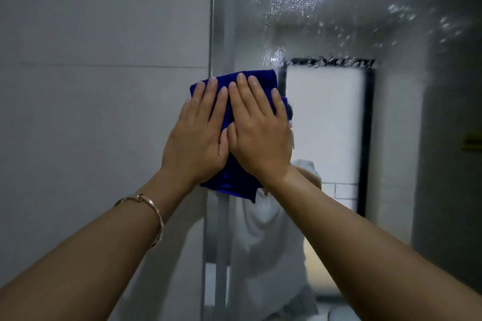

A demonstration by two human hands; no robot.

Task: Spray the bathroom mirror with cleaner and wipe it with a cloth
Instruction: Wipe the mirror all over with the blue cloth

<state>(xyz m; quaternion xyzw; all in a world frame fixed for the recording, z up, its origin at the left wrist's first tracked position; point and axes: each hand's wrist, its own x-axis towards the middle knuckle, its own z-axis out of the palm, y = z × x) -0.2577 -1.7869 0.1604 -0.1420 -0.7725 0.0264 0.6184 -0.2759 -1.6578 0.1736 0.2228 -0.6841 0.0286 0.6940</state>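
Cloth [230, 181] under left hand [198, 133], right hand [260, 135]

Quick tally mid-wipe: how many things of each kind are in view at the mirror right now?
Hands pressed flat on the cloth: 2 (left hand, right hand)
Dark blue fabric cloth: 1
Droplet-covered wall mirror: 1
Thin metal bracelet, on the left wrist: 1
Total: 5
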